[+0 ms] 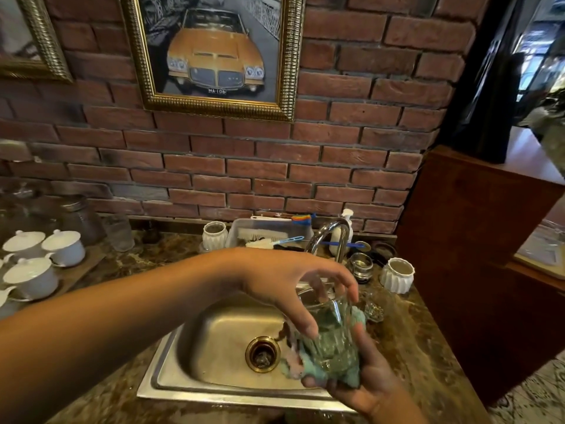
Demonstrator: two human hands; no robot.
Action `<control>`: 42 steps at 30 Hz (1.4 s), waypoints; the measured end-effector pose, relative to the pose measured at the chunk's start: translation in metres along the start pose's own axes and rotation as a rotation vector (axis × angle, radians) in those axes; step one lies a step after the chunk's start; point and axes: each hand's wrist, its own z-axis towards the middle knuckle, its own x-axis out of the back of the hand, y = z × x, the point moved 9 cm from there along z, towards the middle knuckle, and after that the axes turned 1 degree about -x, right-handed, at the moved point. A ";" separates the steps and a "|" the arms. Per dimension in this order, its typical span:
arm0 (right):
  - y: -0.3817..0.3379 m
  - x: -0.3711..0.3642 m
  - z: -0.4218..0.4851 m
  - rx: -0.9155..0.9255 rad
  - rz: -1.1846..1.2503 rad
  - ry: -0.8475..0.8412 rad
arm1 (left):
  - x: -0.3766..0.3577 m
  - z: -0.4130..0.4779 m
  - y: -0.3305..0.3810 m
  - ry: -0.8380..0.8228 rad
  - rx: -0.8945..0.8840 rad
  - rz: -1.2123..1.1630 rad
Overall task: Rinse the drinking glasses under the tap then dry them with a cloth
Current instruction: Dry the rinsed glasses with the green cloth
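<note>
Clearly mid-drying: left hand (pixel 293 289) fingers (pixel 348 286) clamped over the rim of a drinking glass (pixel 331 335), right hand (pixel 360 377) cupped beneath, gripping a teal cloth (pixel 354 319) wrapped round its base, above the sink (pixel 220 332). No water visibly running from the tap (pixel 333 237), so rinsing probably done for this one. More glasses (pixel 119 232) waiting on the counter, state unclear. Only legible writing: "MA-108", roughly, on the framed car picture (pixel 214 56).

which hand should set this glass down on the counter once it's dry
The left hand. Its fingers already grip the drinking glass by the rim from above, so it can lift it away. The right hand is underneath, cupping the teal cloth.
</note>
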 end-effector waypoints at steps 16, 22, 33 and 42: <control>-0.083 -0.058 -0.028 0.724 -1.760 0.723 | 0.035 -0.010 -0.013 0.665 0.149 0.050; -0.082 -0.048 -0.025 0.721 -1.414 0.613 | 0.042 -0.014 0.012 0.727 0.051 0.228; -0.009 -0.060 0.000 0.134 -0.089 -0.188 | 0.022 -0.024 0.062 0.537 -0.325 0.501; -0.070 -0.047 -0.012 0.572 -0.771 0.367 | 0.036 -0.027 0.039 0.681 -0.181 0.529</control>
